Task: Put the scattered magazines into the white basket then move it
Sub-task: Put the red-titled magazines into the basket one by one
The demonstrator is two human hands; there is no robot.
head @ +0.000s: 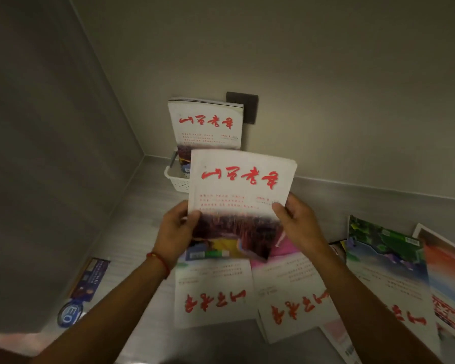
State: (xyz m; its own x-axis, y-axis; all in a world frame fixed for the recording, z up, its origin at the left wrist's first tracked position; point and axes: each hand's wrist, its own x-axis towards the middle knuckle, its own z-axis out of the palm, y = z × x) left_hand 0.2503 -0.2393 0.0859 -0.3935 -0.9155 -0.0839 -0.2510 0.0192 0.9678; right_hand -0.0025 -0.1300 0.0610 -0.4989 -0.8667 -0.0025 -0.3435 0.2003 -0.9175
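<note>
1. Both hands hold one magazine (241,200) upright above the grey counter (132,232), its white cover with red brush lettering facing the camera.
2. The left hand (175,232) grips the magazine's lower left edge, thumb curled over the front of the cover. A red cord (159,261) circles that wrist.
3. The right hand (298,224) grips the lower right edge, thumb on the cover and fingers behind it.
4. The white basket (176,181) sits at the far end of the counter, near the corner where the walls meet. Only its left part shows; the held magazine hides the rest.
5. A stack of magazines (205,124) already stands upright in the basket, leaning against the far wall in front of a dark wall socket (248,107).
6. More magazines lie flat on the near counter, titles upside down to the camera: a white one (213,292) under the left forearm, a second (294,292) just right of it and overlapping a pink cover, and a green-and-blue one (386,261) further right.
7. Another colourful magazine (449,279) lies at the right edge, partly under the green one.
8. A dark blue leaflet (91,279) and a round blue sticker (70,313) lie at the near left, by the side wall.
</note>
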